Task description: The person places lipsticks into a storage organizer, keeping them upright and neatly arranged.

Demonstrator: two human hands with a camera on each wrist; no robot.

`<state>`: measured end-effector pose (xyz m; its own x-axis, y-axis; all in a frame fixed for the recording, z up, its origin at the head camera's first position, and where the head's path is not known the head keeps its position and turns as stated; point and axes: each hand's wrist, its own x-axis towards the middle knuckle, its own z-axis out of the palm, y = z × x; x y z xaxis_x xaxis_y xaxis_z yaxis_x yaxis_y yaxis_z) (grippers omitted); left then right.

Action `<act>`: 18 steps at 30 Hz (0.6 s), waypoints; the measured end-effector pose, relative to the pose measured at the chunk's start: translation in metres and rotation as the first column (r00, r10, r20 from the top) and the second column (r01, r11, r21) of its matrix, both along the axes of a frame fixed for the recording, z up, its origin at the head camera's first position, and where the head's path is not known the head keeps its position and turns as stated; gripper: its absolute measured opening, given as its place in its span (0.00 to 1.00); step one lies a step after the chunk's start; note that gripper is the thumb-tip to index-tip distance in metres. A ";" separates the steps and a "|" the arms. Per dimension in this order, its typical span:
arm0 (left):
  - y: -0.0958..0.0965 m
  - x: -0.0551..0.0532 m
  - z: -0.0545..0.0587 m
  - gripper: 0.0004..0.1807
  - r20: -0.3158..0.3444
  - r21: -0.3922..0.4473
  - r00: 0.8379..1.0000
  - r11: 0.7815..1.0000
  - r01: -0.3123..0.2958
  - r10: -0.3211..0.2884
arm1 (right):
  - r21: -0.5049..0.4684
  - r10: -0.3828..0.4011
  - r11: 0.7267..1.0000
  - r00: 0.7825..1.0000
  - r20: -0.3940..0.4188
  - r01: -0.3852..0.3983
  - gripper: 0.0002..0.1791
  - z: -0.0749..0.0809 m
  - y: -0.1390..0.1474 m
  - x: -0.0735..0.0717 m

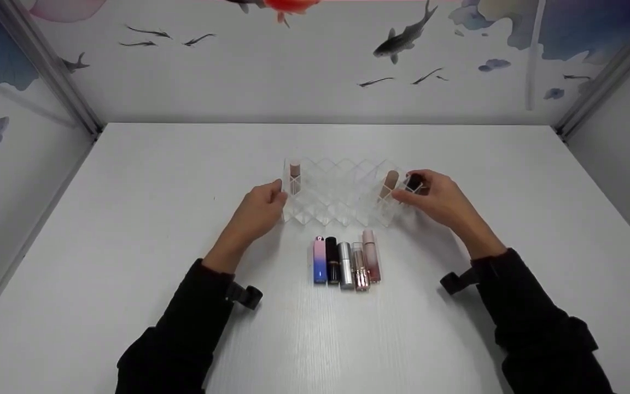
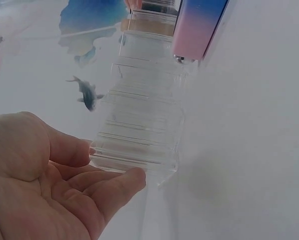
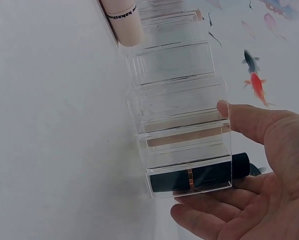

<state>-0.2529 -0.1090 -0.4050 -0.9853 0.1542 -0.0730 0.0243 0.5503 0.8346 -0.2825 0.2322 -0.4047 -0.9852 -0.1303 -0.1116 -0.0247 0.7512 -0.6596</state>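
Observation:
A clear acrylic lipstick organizer (image 1: 337,189) with diamond-shaped compartments stands on the white table. My left hand (image 1: 257,210) grips its left end between thumb and fingers. At the opposite end, my right hand (image 1: 438,198) holds the organizer, thumb on an edge and fingers around the side. Just by those fingers, a black lipstick (image 3: 189,177) with a copper-coloured band sits in the end compartment. A beige tube (image 1: 389,183) occupies a compartment beside it. Near my left hand, a tube with a pinkish cap (image 1: 295,169) stands in the leftmost part.
In front of the organizer several tubes lie side by side: a pink-and-blue one (image 1: 320,260), a black one (image 1: 332,260), a silver one (image 1: 345,265), a clear-capped one (image 1: 360,268) and a pale pink one (image 1: 371,254). Fish-printed panels (image 1: 304,71) enclose the white table (image 1: 315,345).

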 end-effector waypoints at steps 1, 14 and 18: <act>0.000 0.000 0.000 0.21 0.002 0.002 1.000 1.000 -0.002 0.002 | -0.004 0.002 1.000 1.000 -0.001 -0.002 0.47 0.000 0.000 0.000; 0.001 0.008 0.019 0.31 -0.053 -0.058 0.999 0.998 -0.006 0.003 | -0.022 0.015 1.000 1.000 -0.014 -0.015 0.45 -0.001 0.000 0.000; 0.003 0.013 0.027 0.30 -0.144 -0.130 0.990 0.991 -0.032 0.013 | -0.021 -0.003 1.000 1.000 -0.010 0.003 0.45 -0.002 0.000 -0.001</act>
<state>-0.2396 -0.1062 -0.3776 -0.9902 0.1305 0.0500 0.1241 0.6565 0.7440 -0.2832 0.2321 -0.4066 -0.9866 -0.1298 -0.0989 -0.0293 0.7372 -0.6751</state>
